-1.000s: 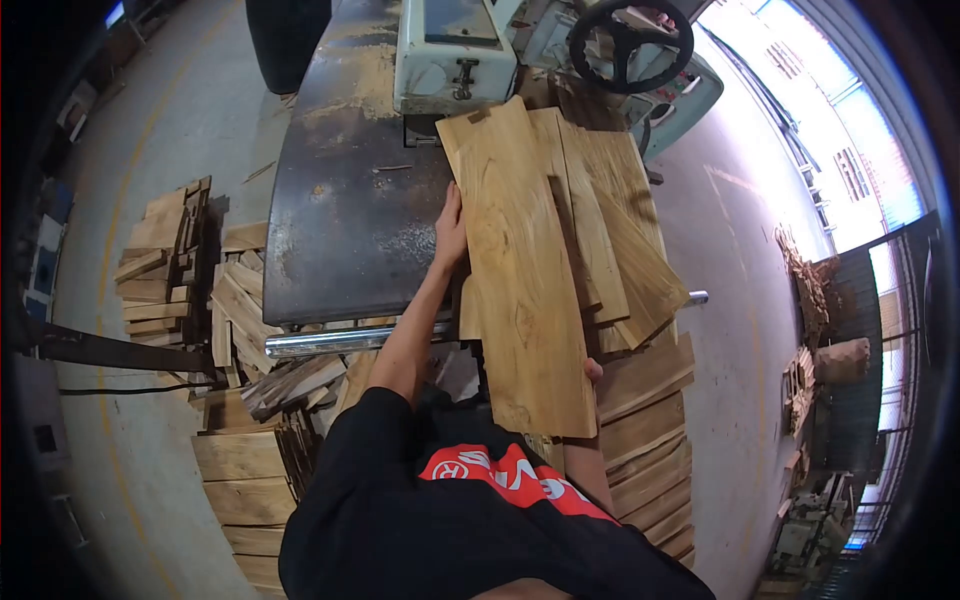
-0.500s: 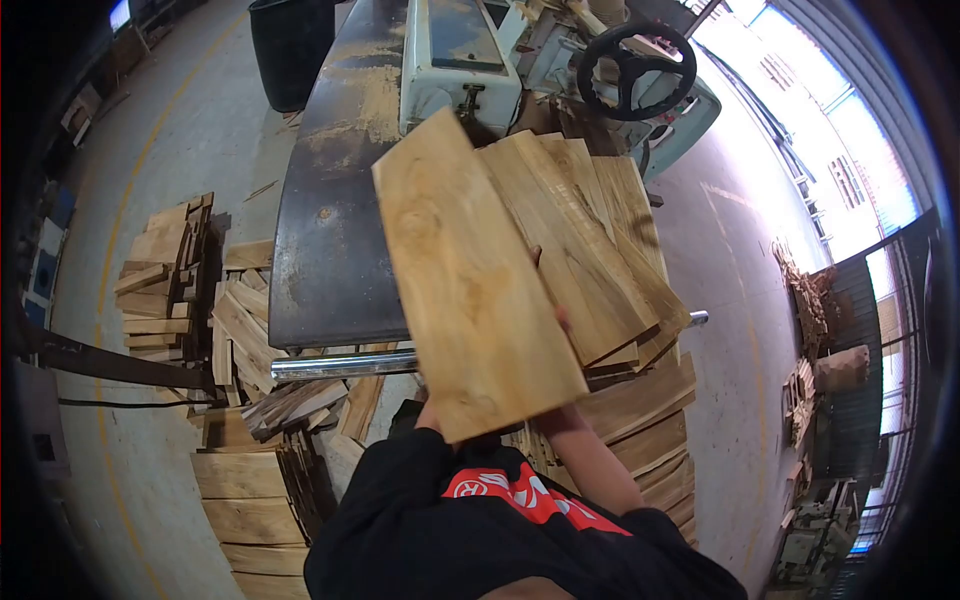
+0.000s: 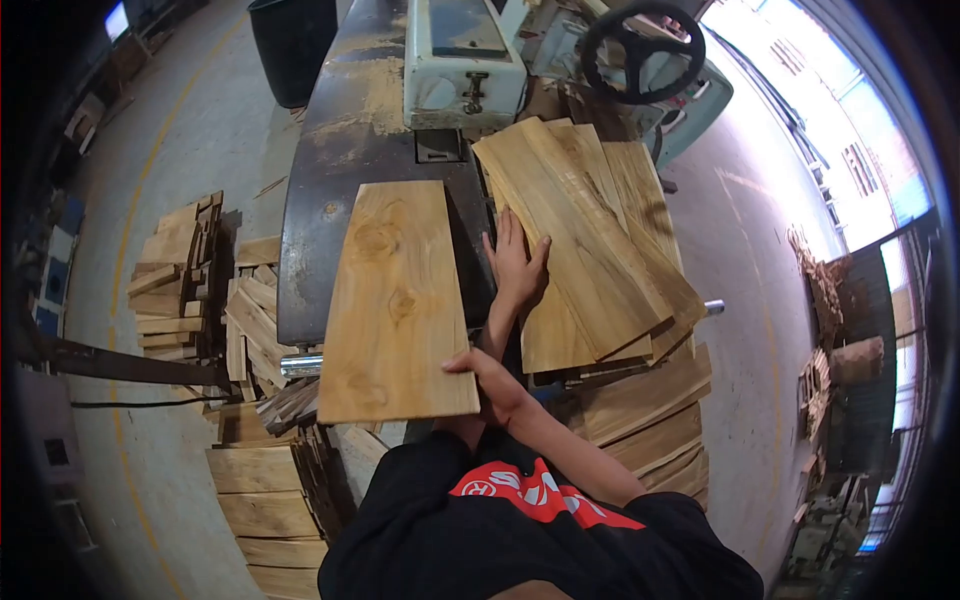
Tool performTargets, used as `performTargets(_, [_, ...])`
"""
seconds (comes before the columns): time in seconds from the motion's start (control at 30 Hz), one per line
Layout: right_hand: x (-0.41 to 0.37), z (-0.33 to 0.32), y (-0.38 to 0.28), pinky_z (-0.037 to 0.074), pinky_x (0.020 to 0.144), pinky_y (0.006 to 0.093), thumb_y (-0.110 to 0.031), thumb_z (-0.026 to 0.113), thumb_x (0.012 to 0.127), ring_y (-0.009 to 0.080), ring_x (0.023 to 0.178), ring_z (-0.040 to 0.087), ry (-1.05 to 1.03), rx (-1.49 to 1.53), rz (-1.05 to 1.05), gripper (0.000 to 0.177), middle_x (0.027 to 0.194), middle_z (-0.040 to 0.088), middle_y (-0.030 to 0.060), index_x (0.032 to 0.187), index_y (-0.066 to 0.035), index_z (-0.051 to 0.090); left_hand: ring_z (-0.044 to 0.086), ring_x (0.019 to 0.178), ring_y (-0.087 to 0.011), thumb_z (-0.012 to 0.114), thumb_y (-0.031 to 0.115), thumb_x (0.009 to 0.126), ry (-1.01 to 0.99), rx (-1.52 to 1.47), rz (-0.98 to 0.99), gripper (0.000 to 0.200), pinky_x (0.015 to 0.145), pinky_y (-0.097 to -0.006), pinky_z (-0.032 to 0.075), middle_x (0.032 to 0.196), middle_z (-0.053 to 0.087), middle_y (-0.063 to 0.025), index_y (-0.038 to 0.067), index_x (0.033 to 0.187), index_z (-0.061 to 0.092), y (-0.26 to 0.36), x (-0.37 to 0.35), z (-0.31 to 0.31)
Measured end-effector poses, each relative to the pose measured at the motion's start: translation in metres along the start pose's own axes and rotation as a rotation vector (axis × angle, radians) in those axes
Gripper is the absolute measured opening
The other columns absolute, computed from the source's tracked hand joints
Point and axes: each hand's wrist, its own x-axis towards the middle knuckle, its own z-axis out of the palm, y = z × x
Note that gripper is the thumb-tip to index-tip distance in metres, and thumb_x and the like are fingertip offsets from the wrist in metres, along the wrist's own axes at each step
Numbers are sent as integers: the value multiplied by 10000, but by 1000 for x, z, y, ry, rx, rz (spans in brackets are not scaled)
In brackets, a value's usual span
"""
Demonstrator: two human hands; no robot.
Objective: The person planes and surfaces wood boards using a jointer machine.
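A wide, knotty wooden board (image 3: 395, 310) slants up from my chest over the near left part of the machine table. My right hand (image 3: 492, 385) grips its lower right edge, thumb on the top face and the other fingers hidden beneath. Crossing under my right forearm, my left hand (image 3: 515, 265) reaches to the overlapping pile of boards (image 3: 580, 250) on the right. Its fingers are stretched and spread at the left edge of that pile, with the thumb against the upper board.
The dark metal machine table (image 3: 315, 240) carries a pale housing (image 3: 465, 85) and a black handwheel (image 3: 643, 52). More boards are stacked low at left (image 3: 262, 495) and right (image 3: 650, 410). Offcuts (image 3: 260, 325) lie beside the table; a black bin (image 3: 295, 55) stands behind.
The held board has swung left and down, turning straighter. My left hand has come off its lower left side and moved to the pile. My right hand stays on the board's right edge.
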Motion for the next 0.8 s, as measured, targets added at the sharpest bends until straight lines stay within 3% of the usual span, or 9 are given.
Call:
performTargets(0.03, [-16,14,-1,614,979,411,-193,672,965,241,1130,740,-71,-107,-68,509,1262,714,146,1404,41,569,237,1642,-363,606,518,1034,-10,-21,-11,929,1306,-609,54,1750,283,-245,-70,1668,268,1,0,-2])
performTargets(0.17, [-70,43,-3,605,1011,412,-200,671,981,244,1174,726,-89,-81,-40,565,1317,685,149,1471,31,510,235,1644,-363,618,518,1027,-10,-37,3,940,1306,-612,50,1751,282,-247,-69,1670,264,-3,-1,-2])
performTargets(0.4, [-81,31,6,644,906,408,-258,674,1001,232,1064,769,32,-106,-51,489,1171,744,139,1371,52,592,241,1640,-373,620,516,1029,-10,-30,-6,932,1304,-622,69,1743,288,-260,-79,1660,279,-3,1,-1])
performTargets(0.53, [-51,21,10,600,933,350,-223,663,1038,189,1033,755,55,72,-248,391,1154,754,101,1332,34,634,272,1626,-385,627,508,1032,22,-18,11,913,1293,-640,119,1727,309,-277,-92,1641,308,-4,-2,-3])
performTargets(0.67, [-8,-16,-5,574,1012,363,-177,629,1059,229,1169,722,117,123,-371,379,1267,739,119,1378,27,623,296,1588,-477,671,411,1030,78,-116,71,866,1291,-595,196,1687,317,-356,-136,1606,326,-8,-5,0])
performTargets(0.77, [17,-33,-12,550,1020,339,-114,637,1042,228,1181,708,327,50,-613,387,1290,731,125,1398,34,615,296,1548,-565,695,297,1022,143,-221,159,817,1297,-515,240,1646,304,-434,-188,1567,328,-15,-1,11])
performTargets(0.8, [18,-30,-15,544,1019,336,-95,639,1035,224,1176,708,377,-128,-683,390,1294,730,126,1400,38,611,297,1549,-562,691,297,1025,154,-239,165,815,1296,-517,244,1650,300,-431,-189,1567,326,-14,-2,13])
